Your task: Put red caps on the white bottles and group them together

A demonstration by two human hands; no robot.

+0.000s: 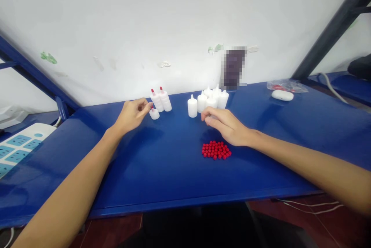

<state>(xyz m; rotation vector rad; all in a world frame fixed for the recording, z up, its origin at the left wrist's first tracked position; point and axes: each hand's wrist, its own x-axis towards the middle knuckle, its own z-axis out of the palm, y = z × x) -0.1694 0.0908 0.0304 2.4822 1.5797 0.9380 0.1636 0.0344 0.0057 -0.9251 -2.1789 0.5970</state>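
Note:
My left hand (132,115) hovers over the blue table (162,163), fingers loosely curled, fingertips next to a small white bottle with a red cap (154,113). Two red-capped white bottles (161,99) lean together just behind it. My right hand (227,125) lies palm down, fingers bent, just in front of a cluster of uncapped white bottles (207,101). I cannot see whether it covers anything. A pile of several small red caps (216,149) lies right below that hand.
A white power strip (17,147) sits at the left edge. At the far right lie a clear bag with red pieces (286,85) and a white oval case (282,95). A dark diagonal frame bar (330,27) rises at right; the wall stands behind.

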